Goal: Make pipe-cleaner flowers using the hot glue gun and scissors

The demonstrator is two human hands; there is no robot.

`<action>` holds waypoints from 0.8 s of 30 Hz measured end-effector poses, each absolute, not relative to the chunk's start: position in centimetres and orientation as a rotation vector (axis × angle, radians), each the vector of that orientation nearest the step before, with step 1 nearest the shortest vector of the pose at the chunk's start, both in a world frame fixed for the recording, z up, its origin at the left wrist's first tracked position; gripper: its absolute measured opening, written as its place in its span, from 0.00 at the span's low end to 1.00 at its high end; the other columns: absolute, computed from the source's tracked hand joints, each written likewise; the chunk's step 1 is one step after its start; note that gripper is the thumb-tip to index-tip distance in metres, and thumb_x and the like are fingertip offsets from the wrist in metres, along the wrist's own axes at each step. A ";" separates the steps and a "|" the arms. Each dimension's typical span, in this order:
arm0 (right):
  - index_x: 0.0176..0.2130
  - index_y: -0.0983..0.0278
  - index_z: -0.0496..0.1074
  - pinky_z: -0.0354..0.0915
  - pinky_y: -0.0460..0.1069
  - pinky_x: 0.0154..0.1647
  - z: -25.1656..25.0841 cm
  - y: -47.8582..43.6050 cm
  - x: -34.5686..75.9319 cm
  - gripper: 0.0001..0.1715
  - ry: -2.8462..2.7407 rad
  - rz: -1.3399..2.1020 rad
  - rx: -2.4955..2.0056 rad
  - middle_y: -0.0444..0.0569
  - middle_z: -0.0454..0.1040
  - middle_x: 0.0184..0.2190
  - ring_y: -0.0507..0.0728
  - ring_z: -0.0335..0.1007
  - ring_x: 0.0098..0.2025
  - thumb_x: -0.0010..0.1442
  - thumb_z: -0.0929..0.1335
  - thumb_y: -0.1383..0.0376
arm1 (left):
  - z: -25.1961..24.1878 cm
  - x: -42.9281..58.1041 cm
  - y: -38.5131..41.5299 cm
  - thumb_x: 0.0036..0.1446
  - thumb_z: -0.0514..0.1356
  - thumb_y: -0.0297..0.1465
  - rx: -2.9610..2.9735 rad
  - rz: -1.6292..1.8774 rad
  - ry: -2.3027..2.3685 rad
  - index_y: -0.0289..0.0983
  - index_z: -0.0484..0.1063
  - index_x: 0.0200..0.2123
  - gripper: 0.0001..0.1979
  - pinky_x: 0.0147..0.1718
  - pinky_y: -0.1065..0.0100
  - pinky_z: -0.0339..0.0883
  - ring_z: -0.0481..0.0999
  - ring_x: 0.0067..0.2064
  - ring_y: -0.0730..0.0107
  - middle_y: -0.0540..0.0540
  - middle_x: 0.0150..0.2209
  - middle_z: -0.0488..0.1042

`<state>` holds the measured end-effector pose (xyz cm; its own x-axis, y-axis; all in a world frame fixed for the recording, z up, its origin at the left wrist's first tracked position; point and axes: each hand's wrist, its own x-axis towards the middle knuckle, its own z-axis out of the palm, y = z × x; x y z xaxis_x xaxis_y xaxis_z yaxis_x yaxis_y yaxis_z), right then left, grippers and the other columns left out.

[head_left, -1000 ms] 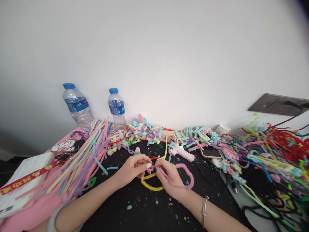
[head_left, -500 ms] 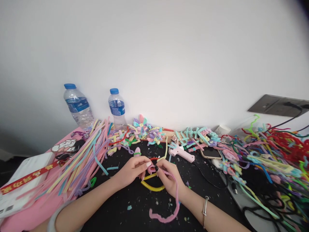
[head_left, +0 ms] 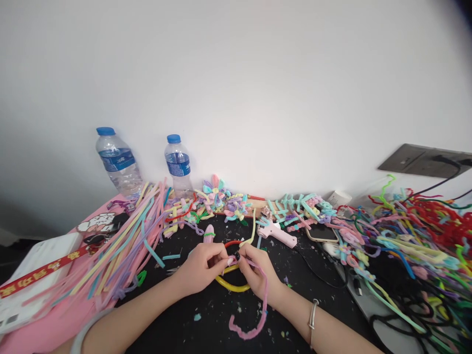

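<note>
A pink pipe cleaner [head_left: 264,300] is pinched between my two hands, its long tail curling down over the black tabletop. My left hand [head_left: 206,265] grips the bent end between thumb and forefinger. Close beside it, my right hand [head_left: 256,270] pinches the same pipe cleaner, thumb against fingers. Below and behind the fingers lies a yellow curved handle [head_left: 233,285], apparently of scissors partly hidden by my hands; a red curved piece [head_left: 232,243] shows just beyond. A small pink and green pipe-cleaner piece [head_left: 209,233] stands past my left hand.
A pink glue gun [head_left: 276,233] lies behind my right hand, its cord trailing right. Loose pastel pipe cleaners [head_left: 121,241] are heaped at left, tangled ones [head_left: 424,246] at right. Two water bottles [head_left: 178,164] stand by the wall. A phone [head_left: 322,233] lies near the back.
The small pink loop between my fingers looks flattened, and my left thumb and fingers have shifted on it. The pipe cleaner's tail has swung slightly left.
</note>
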<state>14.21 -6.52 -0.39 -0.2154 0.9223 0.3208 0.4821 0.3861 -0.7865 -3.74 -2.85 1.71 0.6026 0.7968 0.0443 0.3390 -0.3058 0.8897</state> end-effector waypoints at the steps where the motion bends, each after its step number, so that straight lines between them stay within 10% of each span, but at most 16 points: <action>1: 0.25 0.62 0.56 0.50 0.44 0.22 -0.4 -6.5 14.2 0.12 -1.847 0.683 -1.220 0.38 0.55 0.20 0.49 0.51 0.21 0.60 0.60 0.67 | 1.8 -3.7 -2.9 0.58 0.54 0.35 1.959 0.636 0.930 0.35 0.64 0.21 0.15 0.22 0.74 0.50 0.58 0.22 0.77 0.54 0.19 0.60; 24: 0.25 0.63 0.57 0.50 0.43 0.21 -0.4 -6.9 13.9 0.10 -1.870 0.521 -1.222 0.39 0.58 0.19 0.48 0.52 0.20 0.58 0.60 0.69 | 1.7 -3.5 -3.0 0.57 0.53 0.32 1.995 0.647 0.913 0.35 0.67 0.24 0.11 0.23 0.74 0.52 0.61 0.23 0.76 0.53 0.21 0.64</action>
<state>13.95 -6.95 -0.39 -0.1899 0.8920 0.4103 0.5508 0.4427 -0.7075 -3.50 -3.05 1.66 0.6038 0.7899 0.1076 0.3632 -0.3927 0.8449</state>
